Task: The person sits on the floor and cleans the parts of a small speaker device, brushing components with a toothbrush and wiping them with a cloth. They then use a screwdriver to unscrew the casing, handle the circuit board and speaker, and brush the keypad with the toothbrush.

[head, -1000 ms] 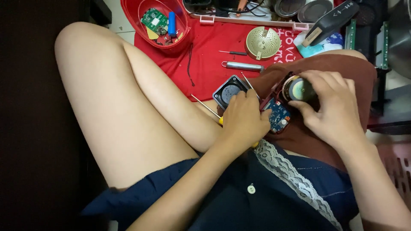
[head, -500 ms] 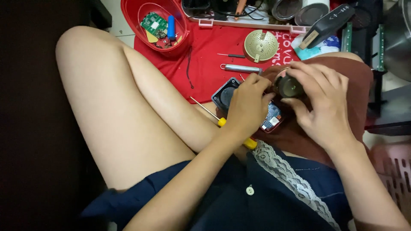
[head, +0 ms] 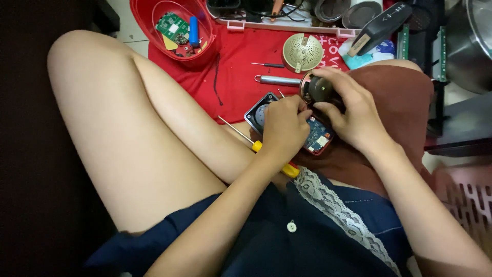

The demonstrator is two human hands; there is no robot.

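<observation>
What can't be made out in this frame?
Head view only:
- Blue circuit board: mostly hidden under left hand and right hand.
- Round speaker part: grip and far side covered by right fingers.
- Steel pot: cut by the frame edge.

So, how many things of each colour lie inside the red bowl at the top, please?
In the red bowl:
Green: 1, a circuit board
Blue: 1, a cylinder cell
Yellow: 1, a flat piece
Total: 3; some small dark bits are too small to tell.
</observation>
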